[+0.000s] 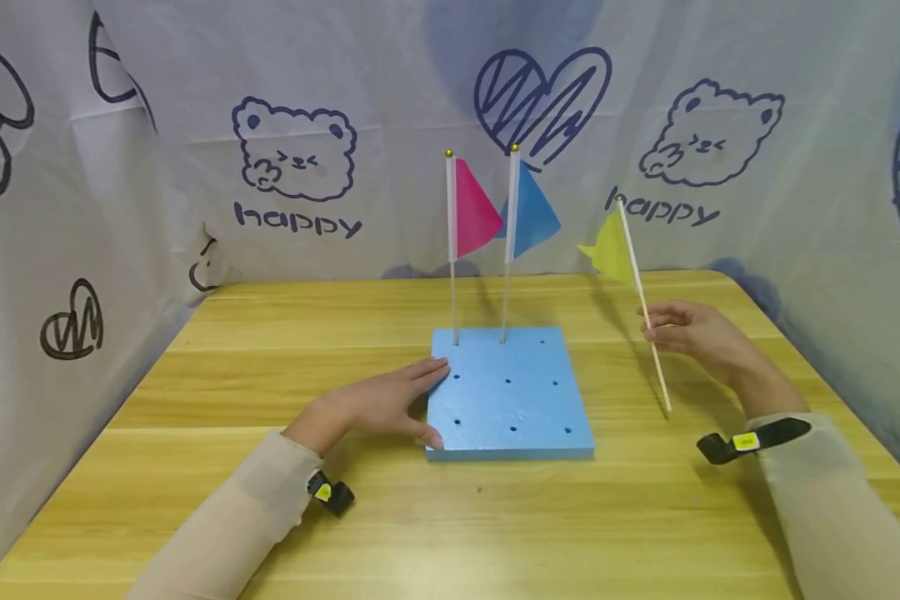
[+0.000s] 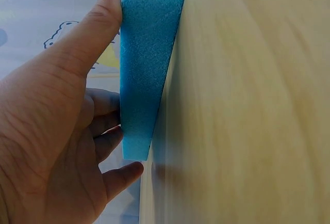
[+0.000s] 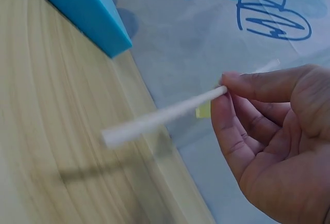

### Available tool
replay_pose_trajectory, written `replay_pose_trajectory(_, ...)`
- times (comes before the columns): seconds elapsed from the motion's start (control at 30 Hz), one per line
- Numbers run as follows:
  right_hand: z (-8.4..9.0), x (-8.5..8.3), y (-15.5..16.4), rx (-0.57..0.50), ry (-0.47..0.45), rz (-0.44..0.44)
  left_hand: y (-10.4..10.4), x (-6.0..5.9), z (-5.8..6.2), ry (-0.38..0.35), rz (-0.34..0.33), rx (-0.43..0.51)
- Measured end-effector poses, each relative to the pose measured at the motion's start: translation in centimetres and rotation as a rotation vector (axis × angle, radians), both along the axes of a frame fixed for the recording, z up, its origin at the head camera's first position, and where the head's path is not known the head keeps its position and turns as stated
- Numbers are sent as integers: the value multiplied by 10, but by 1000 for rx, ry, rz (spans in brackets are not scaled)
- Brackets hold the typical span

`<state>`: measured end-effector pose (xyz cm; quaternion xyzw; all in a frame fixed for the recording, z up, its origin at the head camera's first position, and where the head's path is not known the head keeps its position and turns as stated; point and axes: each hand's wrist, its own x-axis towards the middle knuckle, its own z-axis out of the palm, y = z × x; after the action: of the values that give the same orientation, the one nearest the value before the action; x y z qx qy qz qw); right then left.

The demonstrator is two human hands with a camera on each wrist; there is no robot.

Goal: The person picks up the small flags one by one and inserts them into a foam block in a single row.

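Note:
A blue foam board (image 1: 487, 404) with rows of small holes lies flat on the table. In its back row stand a pink flag (image 1: 476, 212) and a blue flag (image 1: 534, 215), both upright. My left hand (image 1: 378, 404) rests on the board's left edge, fingers extended, thumb at the near corner; the left wrist view shows the thumb (image 2: 98, 25) against the board. To the right of the board, my right hand (image 1: 693, 337) pinches the white stick of a yellow flag (image 1: 613, 250) between thumb and fingers. That flag leans left, its lower end held off the table.
The wooden table (image 1: 270, 358) carries the board near its middle. Behind it hangs a white cloth (image 1: 405, 108) with bear, heart and lettering prints, which also lines both sides. Black straps with small devices circle both wrists.

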<state>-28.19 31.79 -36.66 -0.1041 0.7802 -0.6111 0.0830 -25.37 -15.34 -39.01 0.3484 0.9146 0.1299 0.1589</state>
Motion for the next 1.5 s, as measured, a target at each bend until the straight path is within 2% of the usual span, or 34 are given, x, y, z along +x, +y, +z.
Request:
replay_pose_trajectory(0.3,8,4,-17,13,77,-36,0,-1,0,-2,-2,2)
replay_pose_trajectory(0.47,11,7,-26,53,163,-77,1,-1,-1,0,-5,-12)
replay_pose_trajectory(0.7,14,4,-43,66,222,-134,0,-1,-1,-4,-4,-2)
replay_pose_trajectory(1.03,23,-8,-70,208,341,-219,0,-2,0,1,-7,5)
replay_pose_trajectory(1.27,26,-15,-84,234,400,-210,1,-2,0,4,-4,0)
replay_pose_trajectory(1.5,25,-22,-96,191,421,-186,1,-1,-1,-8,-6,0)
